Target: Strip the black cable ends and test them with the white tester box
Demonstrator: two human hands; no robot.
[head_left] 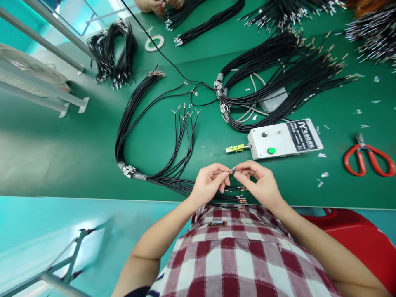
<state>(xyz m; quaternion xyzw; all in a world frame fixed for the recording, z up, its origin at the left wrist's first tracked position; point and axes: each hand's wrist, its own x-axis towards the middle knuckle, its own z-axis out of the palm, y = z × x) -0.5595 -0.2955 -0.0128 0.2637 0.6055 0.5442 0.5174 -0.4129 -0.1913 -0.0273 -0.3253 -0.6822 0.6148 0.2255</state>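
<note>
Close to the table's front edge, my left hand (212,181) pinches a black cable near its stripped end. Facing it, my right hand (258,180) has thumb and forefinger closed on the thin wire tips of that same cable. Beneath both hands run more black cables (173,184) with bare copper ends (241,199) showing between my hands and the checked apron. These cables lead left to a taped bundle (122,128) that curves up the table. Several cables with spread-out wire ends (185,117) lie apart, above the bundle's front part.
A white control box (280,144) with a green button and a yellow-tipped shaft (235,148) sits just beyond my hands. Red-handled pliers (361,154) lie right. Behind are cable bundles (262,57), a tape roll (154,43) and another person's hands (159,6). A red stool (349,239) stands below.
</note>
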